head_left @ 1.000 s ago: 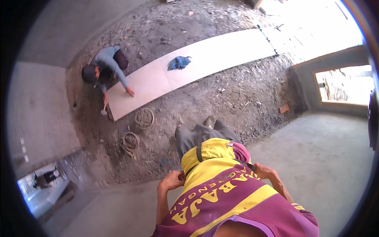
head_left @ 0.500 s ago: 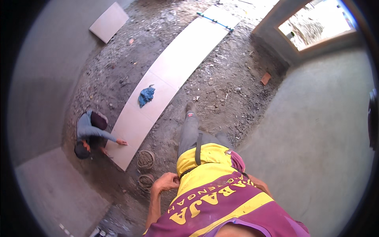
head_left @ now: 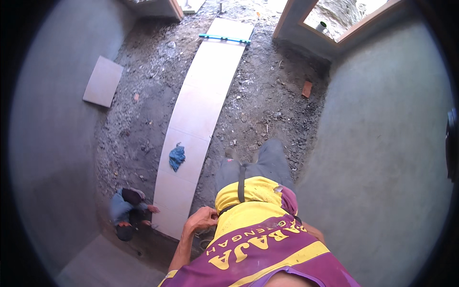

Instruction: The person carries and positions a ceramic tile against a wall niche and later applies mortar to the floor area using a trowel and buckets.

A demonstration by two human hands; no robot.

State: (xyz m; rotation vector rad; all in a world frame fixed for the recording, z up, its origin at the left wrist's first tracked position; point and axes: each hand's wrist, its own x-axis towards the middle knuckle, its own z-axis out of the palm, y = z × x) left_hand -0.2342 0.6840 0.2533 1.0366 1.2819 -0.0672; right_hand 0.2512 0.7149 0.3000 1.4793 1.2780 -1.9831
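My left hand [head_left: 203,219] rests at my left hip, its fingers curled in against the side of my yellow and maroon shirt [head_left: 248,215]. What they may hold there is hidden. Only part of my right forearm shows, at my other side; that hand is out of sight behind the shirt. Ahead of me runs a long row of pale floor tiles [head_left: 196,112] laid over dirt. A crumpled blue cloth [head_left: 177,157] lies on the row. Across its far end sits a blue level [head_left: 224,38].
A co-worker [head_left: 125,210] squats at the row's near left end, one hand by the tile edge. A loose tile [head_left: 103,81] leans at the left wall. A brick piece [head_left: 307,89] lies on the rough ground to the right, near a window opening [head_left: 337,19].
My view has swung left, so the tile row stands straighter and the co-worker appears lower. The co-worker's reaching arm has drawn back toward the tile edge. My left hand stays at my hip.
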